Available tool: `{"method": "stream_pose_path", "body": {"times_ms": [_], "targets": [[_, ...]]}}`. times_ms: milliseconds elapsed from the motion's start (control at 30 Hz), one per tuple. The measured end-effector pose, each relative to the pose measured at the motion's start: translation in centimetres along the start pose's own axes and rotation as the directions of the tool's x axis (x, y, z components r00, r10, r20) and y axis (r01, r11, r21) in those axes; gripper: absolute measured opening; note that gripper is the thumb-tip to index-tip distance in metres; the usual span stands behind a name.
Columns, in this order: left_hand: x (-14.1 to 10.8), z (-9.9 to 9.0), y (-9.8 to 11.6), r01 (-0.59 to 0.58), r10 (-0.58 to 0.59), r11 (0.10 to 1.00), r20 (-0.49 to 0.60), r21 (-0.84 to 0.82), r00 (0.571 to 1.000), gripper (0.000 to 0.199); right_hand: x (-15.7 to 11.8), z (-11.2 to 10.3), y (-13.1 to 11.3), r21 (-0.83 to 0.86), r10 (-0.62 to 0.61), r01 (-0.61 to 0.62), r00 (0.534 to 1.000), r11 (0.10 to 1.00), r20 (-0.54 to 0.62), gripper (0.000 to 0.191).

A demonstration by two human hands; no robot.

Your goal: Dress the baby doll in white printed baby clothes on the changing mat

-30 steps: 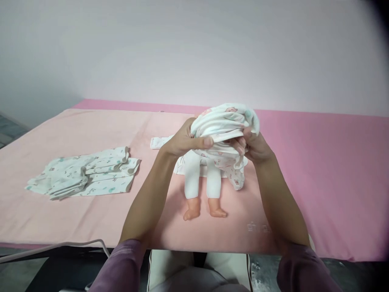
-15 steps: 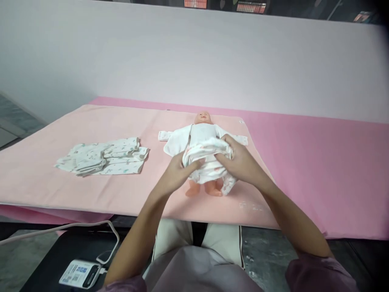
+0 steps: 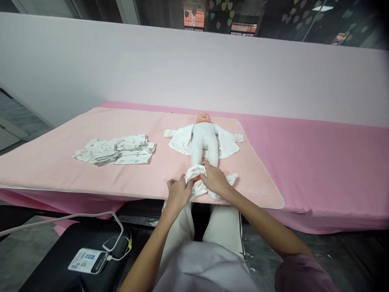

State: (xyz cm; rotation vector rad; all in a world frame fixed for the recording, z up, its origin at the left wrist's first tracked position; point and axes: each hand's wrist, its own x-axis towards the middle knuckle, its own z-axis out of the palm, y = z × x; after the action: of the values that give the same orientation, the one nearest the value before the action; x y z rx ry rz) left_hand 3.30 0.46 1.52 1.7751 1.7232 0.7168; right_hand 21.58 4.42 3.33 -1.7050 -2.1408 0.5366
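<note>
A baby doll (image 3: 204, 136) lies on its back with its head at the far side and its legs towards me. Spread open beneath its white cloth body is a white baby jacket (image 3: 181, 140), with the sleeves out to both sides. At the doll's feet, my left hand (image 3: 178, 195) is closed on the edge of white patterned baby pants (image 3: 195, 172). My right hand (image 3: 216, 179) grips the other side of the same opening. The pants are bunched around one foot, partly hidden by my fingers. One pant leg lies loose to the right.
Folded printed baby clothes (image 3: 117, 151) lie on the peach mat (image 3: 146, 182), left of the doll. Pink cloth (image 3: 316, 162) covers the table, with a white partition (image 3: 194, 69) behind. A cabled power bank (image 3: 88, 260) rests on a black seat at lower left.
Both hands have come down and nearer with the pants, from above the doll's legs to its feet. The doll's legs now show. The camera view has tilted up slightly.
</note>
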Motion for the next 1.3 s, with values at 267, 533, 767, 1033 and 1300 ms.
{"method": "stream_pose_path", "body": {"times_ms": [267, 533, 767, 1033, 1300], "targets": [[3.0, 0.3, -1.4, -0.05, 0.024, 0.884, -0.061, -0.465, 0.998, 0.04, 0.3, 0.7, 1.3, 0.341, -0.166, 0.23, 0.964, 0.911, -0.205, 0.049], [8.7, -2.5, -2.2, -0.163, 0.214, 0.816, 0.027, -0.554, 0.976, 0.046, 6.5, -4.0, 6.1, 0.57, -0.369, 0.283, 0.929, 0.771, 0.037, 0.035], [11.7, -6.6, -1.3, -0.152, 0.344, 0.892, 0.423, -0.425, 0.838, 0.049, 7.9, -5.9, 9.2, 0.799, -0.465, 0.024, 0.823, 0.601, 0.326, 0.037], [17.5, -5.4, 6.5, -0.424, 0.53, 0.844, 0.624, -0.328, 0.574, 0.037, 8.2, -4.3, 10.3, 0.854, -0.348, -0.029, 0.905, 0.52, 0.243, 0.033], [19.5, -1.8, 4.4, -0.116, 0.509, 0.819, 0.618, -0.562, 0.599, 0.048, 8.0, -3.3, 10.1, 0.865, -0.235, -0.001, 0.962, 0.501, 0.137, 0.032]]}}
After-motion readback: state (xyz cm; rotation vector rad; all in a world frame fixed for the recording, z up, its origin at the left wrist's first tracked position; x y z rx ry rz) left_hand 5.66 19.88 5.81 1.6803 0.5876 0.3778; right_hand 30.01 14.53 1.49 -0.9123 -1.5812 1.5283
